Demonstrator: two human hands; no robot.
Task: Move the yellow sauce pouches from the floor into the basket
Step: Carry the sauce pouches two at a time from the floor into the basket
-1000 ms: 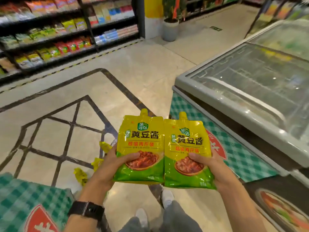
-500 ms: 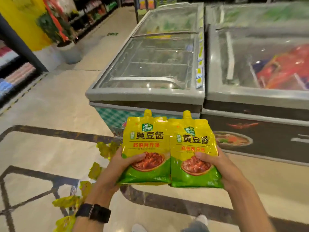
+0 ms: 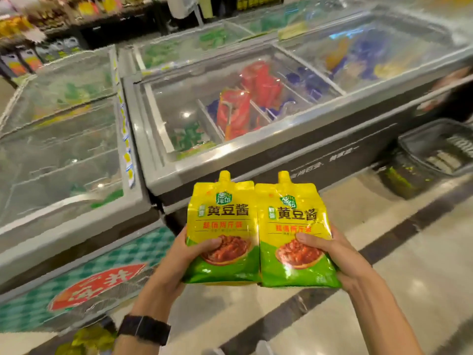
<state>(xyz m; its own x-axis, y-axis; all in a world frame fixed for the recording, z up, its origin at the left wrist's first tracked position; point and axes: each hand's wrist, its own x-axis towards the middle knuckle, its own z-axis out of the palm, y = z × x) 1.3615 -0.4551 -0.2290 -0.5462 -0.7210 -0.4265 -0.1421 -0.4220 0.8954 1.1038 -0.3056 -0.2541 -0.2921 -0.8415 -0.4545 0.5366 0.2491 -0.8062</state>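
Two yellow-and-green sauce pouches are held upright side by side at chest height. My left hand (image 3: 189,254) grips the left pouch (image 3: 222,213) at its lower edge, thumb across the front. My right hand (image 3: 332,252) grips the right pouch (image 3: 291,216) the same way. A dark basket (image 3: 435,147) stands on the floor at the right, against the freezer's base. More yellow pouches (image 3: 87,340) lie on the floor at the bottom left, beside my left forearm.
Glass-topped chest freezers (image 3: 230,111) fill the space ahead and to the left. A checked green panel (image 3: 97,283) fronts the left freezer. Shelves of goods (image 3: 38,26) stand at the far left. Pale tiled floor with dark bands runs to the right.
My view has swung to the right along the freezers and the basket has come into sight. Both hands still hold the two pouches in the same grip.
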